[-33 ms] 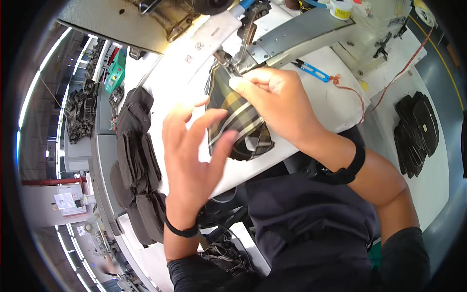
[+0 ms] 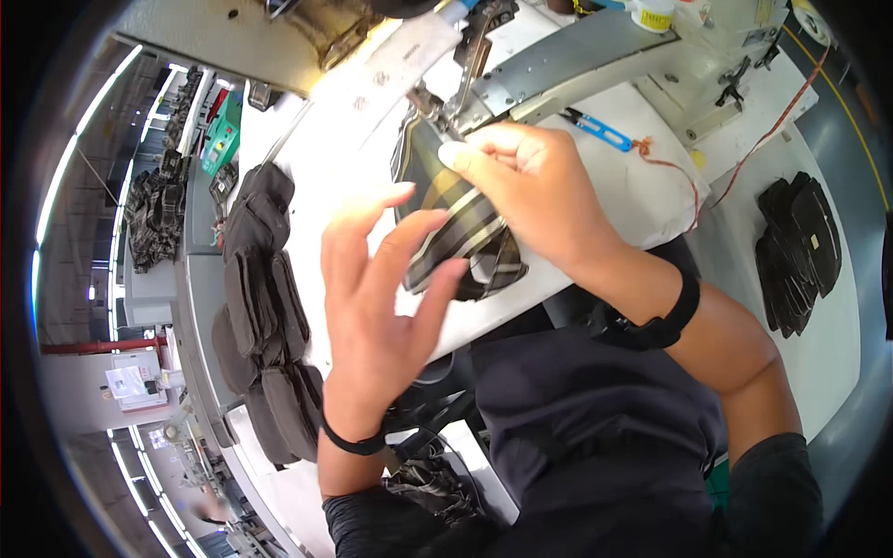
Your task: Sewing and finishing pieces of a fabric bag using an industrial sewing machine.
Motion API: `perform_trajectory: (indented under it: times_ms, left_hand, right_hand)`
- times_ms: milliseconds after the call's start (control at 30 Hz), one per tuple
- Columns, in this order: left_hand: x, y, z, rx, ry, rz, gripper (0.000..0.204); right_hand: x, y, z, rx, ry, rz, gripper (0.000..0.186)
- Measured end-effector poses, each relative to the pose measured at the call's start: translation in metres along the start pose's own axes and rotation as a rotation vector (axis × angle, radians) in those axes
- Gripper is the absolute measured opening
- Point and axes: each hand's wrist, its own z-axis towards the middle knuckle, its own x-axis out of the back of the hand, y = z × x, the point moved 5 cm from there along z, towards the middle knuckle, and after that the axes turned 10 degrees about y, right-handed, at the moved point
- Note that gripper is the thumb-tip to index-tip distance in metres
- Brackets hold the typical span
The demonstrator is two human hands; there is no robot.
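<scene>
A piece of dark olive and yellow plaid fabric (image 2: 462, 232) with pale stripes lies on the white table, its upper end at the presser foot (image 2: 435, 113) of a sewing machine. My right hand (image 2: 544, 191) pinches the fabric's right edge between thumb and forefinger, just below the foot. Over the left side of the cloth, my left hand (image 2: 372, 298) is open with fingers spread, slightly blurred. Nothing is held in it, and whether its fingertips touch the cloth I cannot tell.
Blue-handled thread snips (image 2: 603, 132) on a reddish cord lie right of the machine bed (image 2: 567, 58). Dark brown padded pieces (image 2: 256, 298) are heaped along the left. A stack of dark flat pieces (image 2: 798, 256) sits far right. The machine head (image 2: 251, 37) overhangs the top.
My left hand has moved slightly right and downward, still spread. The fabric's lower part has shifted a little, while my right hand keeps nearly the same place.
</scene>
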Motion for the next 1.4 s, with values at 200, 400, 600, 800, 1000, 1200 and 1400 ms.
perform_trajectory:
  times_ms: [200,400,600,800,1000,1200,1400]
  left_hand:
    - [-0.020,0.016,0.000,-0.158,0.100,0.021,0.051]
    - [-0.028,0.027,0.007,-0.126,0.181,0.099,0.050]
    - [-0.034,0.028,0.007,-0.178,0.289,0.157,0.033]
    - [-0.037,0.026,0.005,-0.119,0.350,0.089,0.033]
    - [-0.034,0.026,0.004,-0.236,0.389,0.112,0.037]
    - [-0.035,0.018,0.003,-0.264,0.393,0.114,0.041]
    - [-0.040,0.003,0.014,-0.270,0.389,0.069,0.041]
  right_hand:
    - [0.008,0.002,-0.033,-0.094,-0.089,0.246,0.021]
    - [0.021,0.000,-0.048,0.161,-0.049,0.099,0.034]
    - [0.025,0.002,-0.053,0.100,0.041,-0.022,0.035]
    - [0.026,-0.005,-0.061,-0.055,-0.038,0.075,0.041]
    - [0.019,-0.008,-0.064,-0.189,-0.131,0.276,0.041]
    - [0.018,-0.011,-0.062,-0.256,-0.128,0.307,0.043]
    - [0.015,-0.002,-0.045,-0.241,-0.150,0.269,0.043]
